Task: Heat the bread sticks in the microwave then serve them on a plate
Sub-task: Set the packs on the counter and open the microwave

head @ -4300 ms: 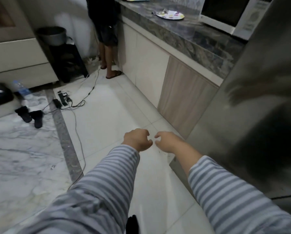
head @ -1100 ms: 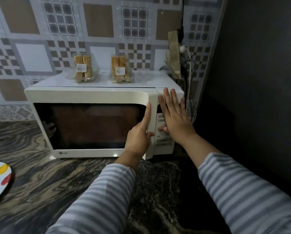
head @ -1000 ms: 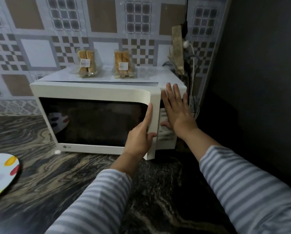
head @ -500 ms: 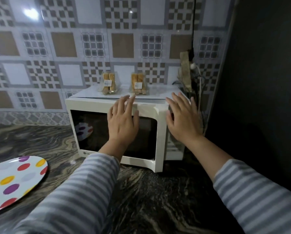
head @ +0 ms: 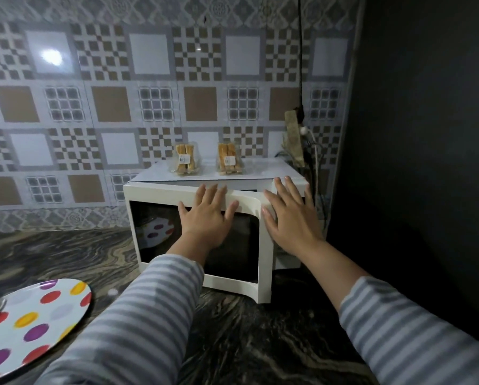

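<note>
Swinging outward on its left hinge: microwave door (head: 249, 202), part open, free edge toward the person. Left hand (head: 205, 218) is lying flat on the door front, fingers straight and spread, fingertips hooking slightly over the top rim. Right hand (head: 289, 218) is pressing flat, fingers straight, against the microwave (head: 213, 173) at its control side, apparently bracing the body.

Task items: two clear packs of bread sticks, left pack (head: 185, 159) and right pack (head: 228, 158), are standing on the microwave top, near its back edge, apart from each other and from both hands. Spotted plate (head: 35, 326) is lying on the dark counter (head: 66, 257), well left of the oven.

Handling note, as judgement: the brace should be holding while the door is being drawn fully wide, pulled smoothly so the light cabinet is not sliding and the packs are not toppling.

Clearance: the door's lower corner is sweeping over the counter's near part; that stretch is showing nothing in its path. Dark wall (head: 427, 162) is standing close on the right, leaving little elbow room; cables (head: 312, 145) are hanging beside the rear right corner. Open room is lying leftward, toward the plate.
</note>
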